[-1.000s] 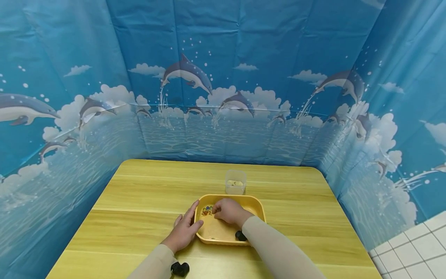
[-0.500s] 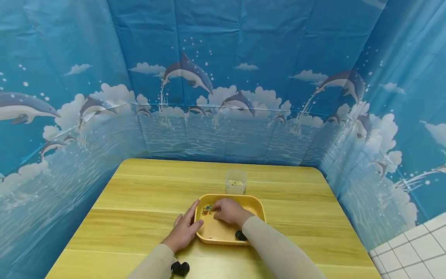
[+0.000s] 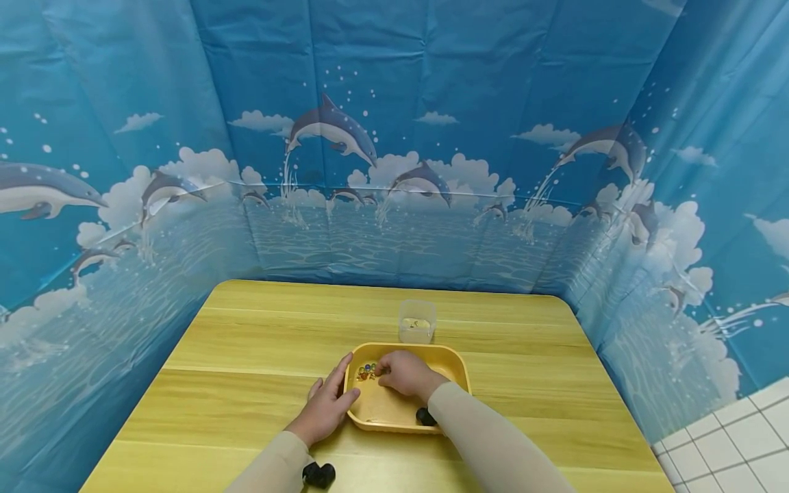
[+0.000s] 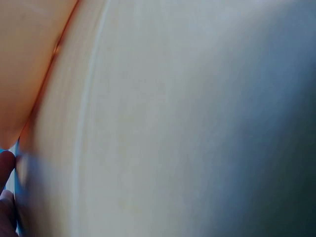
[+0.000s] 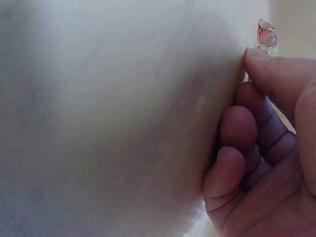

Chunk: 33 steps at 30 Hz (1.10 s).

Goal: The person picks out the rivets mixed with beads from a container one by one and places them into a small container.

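A yellow-orange plastic tray [image 3: 394,412] sits near the table's front. Small glossy round pieces [image 3: 366,370], blue, green, amber and gold-coloured, cluster in its back left corner. Seen from the right wrist, one round piece [image 5: 269,38] is glassy with red and clear colouring. My right hand [image 3: 407,373] reaches into the tray, fingers bent and thumb tip beside the cluster; I cannot tell whether it pinches a piece. My left hand [image 3: 327,407] rests against the tray's left side, fingers straight along the outer wall and thumb over the rim.
Just behind the tray stands a clear plastic container [image 3: 416,332] with a few tiny dark and light bits inside. Both sit on a yellow wood-grain table [image 3: 530,383]. A blue dolphin-print curtain [image 3: 394,253] encloses its back and sides.
The right hand's fingertips shift slightly, parting by the round pieces half a second ago and drawing closer together now. The left hand, tray and container stay put.
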### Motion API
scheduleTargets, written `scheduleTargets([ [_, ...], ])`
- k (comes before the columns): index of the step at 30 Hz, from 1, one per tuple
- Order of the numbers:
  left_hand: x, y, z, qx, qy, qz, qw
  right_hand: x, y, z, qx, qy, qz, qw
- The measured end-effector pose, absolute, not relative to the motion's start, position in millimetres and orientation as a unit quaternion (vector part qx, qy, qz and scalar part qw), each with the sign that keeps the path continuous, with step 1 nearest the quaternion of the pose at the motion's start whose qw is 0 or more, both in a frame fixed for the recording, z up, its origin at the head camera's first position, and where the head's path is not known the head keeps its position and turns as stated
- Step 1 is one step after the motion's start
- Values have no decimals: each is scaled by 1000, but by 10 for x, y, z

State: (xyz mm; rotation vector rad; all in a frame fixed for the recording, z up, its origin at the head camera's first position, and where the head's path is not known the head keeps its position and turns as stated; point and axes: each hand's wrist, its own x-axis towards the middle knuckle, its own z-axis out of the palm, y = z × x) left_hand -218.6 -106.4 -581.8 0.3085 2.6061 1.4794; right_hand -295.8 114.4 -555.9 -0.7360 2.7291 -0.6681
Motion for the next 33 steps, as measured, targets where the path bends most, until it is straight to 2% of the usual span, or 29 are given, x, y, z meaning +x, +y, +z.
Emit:
scheduleTargets([
  [33, -2184, -1065, -5829, 106, 864, 488, 61, -2963, 1149, -5591, -258, 933, -221, 118],
])
